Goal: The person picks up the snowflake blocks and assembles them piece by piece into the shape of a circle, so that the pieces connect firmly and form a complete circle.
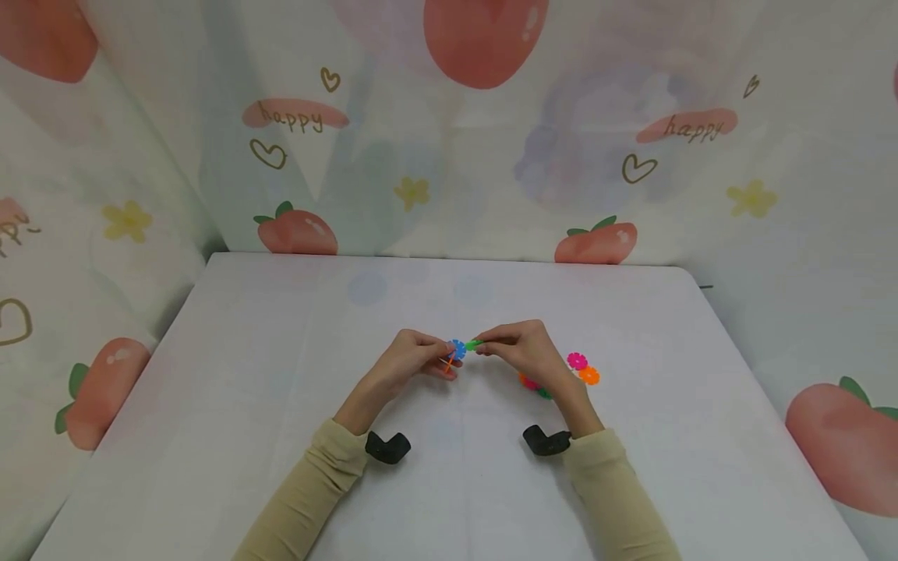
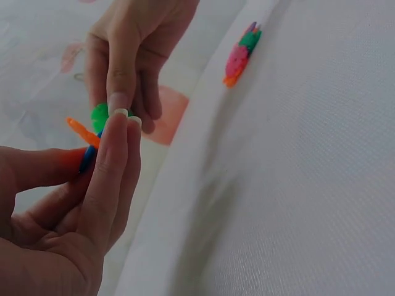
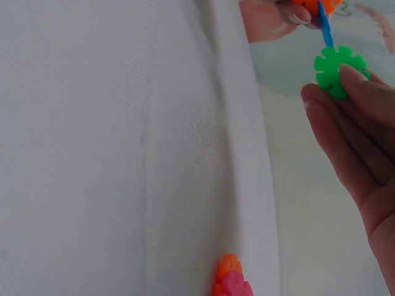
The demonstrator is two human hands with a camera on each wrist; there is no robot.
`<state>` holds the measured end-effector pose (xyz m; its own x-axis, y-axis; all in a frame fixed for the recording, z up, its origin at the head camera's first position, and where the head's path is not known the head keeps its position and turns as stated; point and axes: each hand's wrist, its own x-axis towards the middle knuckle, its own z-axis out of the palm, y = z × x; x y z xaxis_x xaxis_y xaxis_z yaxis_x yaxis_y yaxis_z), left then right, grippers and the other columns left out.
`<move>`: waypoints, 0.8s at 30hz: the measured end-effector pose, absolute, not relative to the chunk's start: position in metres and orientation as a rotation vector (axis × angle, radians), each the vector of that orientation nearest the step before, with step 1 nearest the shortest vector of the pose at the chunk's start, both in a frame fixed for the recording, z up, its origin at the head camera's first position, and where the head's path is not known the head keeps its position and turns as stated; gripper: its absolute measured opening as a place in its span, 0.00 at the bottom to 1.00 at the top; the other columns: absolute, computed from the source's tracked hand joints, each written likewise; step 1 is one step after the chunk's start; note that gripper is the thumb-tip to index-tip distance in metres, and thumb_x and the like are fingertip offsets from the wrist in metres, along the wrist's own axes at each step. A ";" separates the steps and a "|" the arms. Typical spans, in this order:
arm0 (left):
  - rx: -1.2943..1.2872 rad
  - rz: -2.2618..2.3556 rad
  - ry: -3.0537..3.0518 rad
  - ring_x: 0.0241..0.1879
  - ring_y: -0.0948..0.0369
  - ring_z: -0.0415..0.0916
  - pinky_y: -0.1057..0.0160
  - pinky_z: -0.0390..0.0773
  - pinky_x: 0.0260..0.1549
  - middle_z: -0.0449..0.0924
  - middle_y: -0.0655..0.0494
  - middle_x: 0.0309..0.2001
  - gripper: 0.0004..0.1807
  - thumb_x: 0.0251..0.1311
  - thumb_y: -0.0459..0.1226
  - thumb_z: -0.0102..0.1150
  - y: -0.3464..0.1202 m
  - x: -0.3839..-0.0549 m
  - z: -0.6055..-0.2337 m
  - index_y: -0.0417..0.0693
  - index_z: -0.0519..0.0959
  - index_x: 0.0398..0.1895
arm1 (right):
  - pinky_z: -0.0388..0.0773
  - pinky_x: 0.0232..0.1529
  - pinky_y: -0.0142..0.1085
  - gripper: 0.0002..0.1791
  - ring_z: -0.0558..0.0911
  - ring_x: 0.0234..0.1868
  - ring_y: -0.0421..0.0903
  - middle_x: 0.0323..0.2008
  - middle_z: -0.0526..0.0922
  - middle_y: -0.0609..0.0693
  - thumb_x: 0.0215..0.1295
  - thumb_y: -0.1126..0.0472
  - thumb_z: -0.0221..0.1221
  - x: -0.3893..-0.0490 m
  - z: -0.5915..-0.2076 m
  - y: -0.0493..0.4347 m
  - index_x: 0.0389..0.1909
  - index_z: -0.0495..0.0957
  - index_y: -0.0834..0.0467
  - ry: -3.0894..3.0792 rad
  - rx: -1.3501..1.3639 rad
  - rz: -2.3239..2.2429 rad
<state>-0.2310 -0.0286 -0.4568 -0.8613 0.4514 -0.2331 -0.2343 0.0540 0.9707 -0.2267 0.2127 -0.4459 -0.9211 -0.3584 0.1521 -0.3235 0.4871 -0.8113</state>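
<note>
Above the middle of the table, my left hand (image 1: 418,354) pinches a blue notched plastic disc (image 1: 458,350) between thumb and fingers. An orange notched disc (image 3: 316,5) is joined to the blue one, near the left fingertips. From the other side my right hand (image 1: 522,349) pinches a green notched disc (image 3: 338,69) between thumb and fingertips. The green disc's edge meets the blue disc's edge in the right wrist view; whether their slots are locked together I cannot tell.
Loose notched discs lie right of centre, among them a pink disc (image 1: 578,361) and an orange disc (image 1: 590,375). More discs (image 1: 530,383) are partly hidden beneath the right forearm. A white cloth covers the table (image 1: 281,327), with printed curtains behind and at both sides.
</note>
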 end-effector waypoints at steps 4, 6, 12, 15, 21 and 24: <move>0.228 1.852 1.869 0.28 0.59 0.89 0.56 0.87 0.44 0.89 0.39 0.39 0.15 0.72 0.34 0.58 -0.030 -0.230 -0.457 0.28 0.85 0.48 | 0.86 0.42 0.31 0.08 0.91 0.38 0.44 0.36 0.92 0.50 0.61 0.65 0.72 -0.228 -0.446 0.208 0.41 0.91 0.59 2.736 -0.682 -1.418; 0.222 1.849 1.874 0.28 0.59 0.89 0.57 0.87 0.45 0.89 0.39 0.39 0.14 0.72 0.33 0.58 -0.030 -0.230 -0.457 0.27 0.85 0.48 | 0.85 0.40 0.30 0.08 0.91 0.37 0.45 0.35 0.92 0.51 0.59 0.66 0.73 -0.228 -0.447 0.205 0.39 0.91 0.59 2.768 -0.737 -1.412; 0.207 1.863 1.876 0.26 0.58 0.88 0.56 0.88 0.43 0.89 0.39 0.36 0.14 0.72 0.31 0.57 -0.029 -0.228 -0.459 0.25 0.85 0.47 | 0.86 0.40 0.32 0.07 0.91 0.36 0.47 0.33 0.92 0.54 0.57 0.70 0.72 -0.228 -0.447 0.200 0.38 0.91 0.63 2.765 -0.847 -1.452; 0.204 1.868 1.862 0.26 0.57 0.89 0.55 0.88 0.41 0.89 0.39 0.35 0.13 0.71 0.31 0.58 -0.028 -0.227 -0.460 0.26 0.85 0.46 | 0.86 0.41 0.32 0.06 0.91 0.36 0.47 0.33 0.92 0.54 0.59 0.70 0.71 -0.229 -0.449 0.200 0.38 0.91 0.63 2.721 -0.825 -1.473; 0.274 1.762 1.861 0.33 0.55 0.90 0.56 0.87 0.47 0.89 0.39 0.41 0.15 0.73 0.34 0.56 -0.032 -0.223 -0.461 0.27 0.85 0.47 | 0.86 0.43 0.32 0.07 0.91 0.38 0.45 0.37 0.92 0.52 0.63 0.67 0.69 -0.234 -0.450 0.204 0.41 0.91 0.59 2.609 -0.764 -1.412; 0.339 1.691 1.872 0.37 0.53 0.91 0.56 0.85 0.51 0.88 0.39 0.46 0.17 0.76 0.37 0.54 -0.035 -0.220 -0.462 0.28 0.83 0.53 | 0.85 0.45 0.33 0.07 0.90 0.40 0.43 0.40 0.92 0.48 0.65 0.65 0.69 -0.237 -0.447 0.205 0.42 0.91 0.56 2.581 -0.785 -1.297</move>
<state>-0.2204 -0.0346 -0.4617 -0.7951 0.5520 -0.2512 -0.1942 0.1606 0.9677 -0.2375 0.2053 -0.4474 -0.8522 -0.5139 0.0982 -0.3855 0.4900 -0.7818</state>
